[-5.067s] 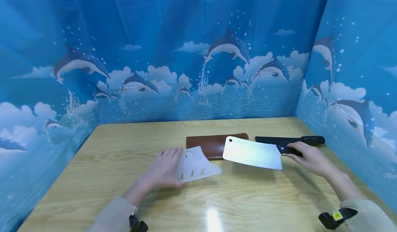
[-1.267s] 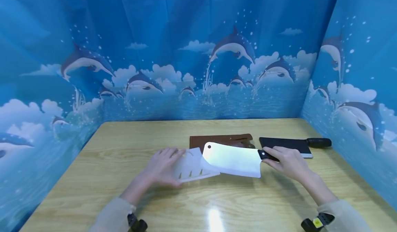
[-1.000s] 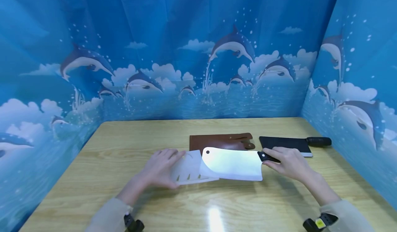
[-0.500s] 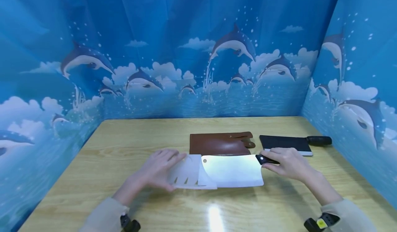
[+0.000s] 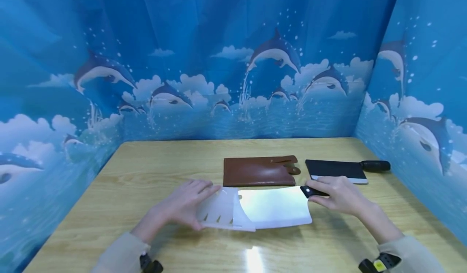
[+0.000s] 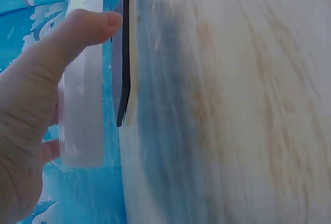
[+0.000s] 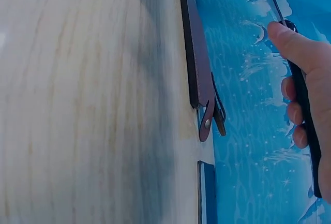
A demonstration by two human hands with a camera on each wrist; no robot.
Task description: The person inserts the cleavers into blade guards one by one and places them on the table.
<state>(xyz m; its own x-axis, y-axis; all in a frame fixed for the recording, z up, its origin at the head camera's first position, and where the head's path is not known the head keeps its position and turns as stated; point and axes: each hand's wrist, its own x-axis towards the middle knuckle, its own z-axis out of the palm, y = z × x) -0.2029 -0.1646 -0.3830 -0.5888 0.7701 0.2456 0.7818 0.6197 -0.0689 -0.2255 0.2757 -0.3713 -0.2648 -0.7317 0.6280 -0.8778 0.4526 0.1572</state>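
Observation:
My left hand (image 5: pixel 184 206) holds a translucent white plastic blade guard (image 5: pixel 215 214) with a row of small slots, thumb on the near face and fingers behind. In the left wrist view the guard (image 6: pixel 83 105) is seen edge-on, above the table. My right hand (image 5: pixel 339 196) grips the black handle (image 5: pixel 310 191) of a cleaver, whose broad shiny blade (image 5: pixel 279 208) points left. The blade's front end, with its round hole, shows dimly through the guard's curved mouth. The right wrist view shows fingers curled round the handle (image 7: pixel 305 115).
Behind the blade, a brown leather sheath (image 5: pixel 255 171) with snap straps lies on the wooden table (image 5: pixel 164 159). To its right lies another cleaver-shaped knife (image 5: pixel 335 169), its broad part black with a pale near edge. A dolphin-print curtain (image 5: pixel 204 42) surrounds the table.
The cleaver has moved left from its earlier place, and its front end now overlaps the guard's mouth. Over the last second both hands have come lower and nearer, and the guard has levelled.

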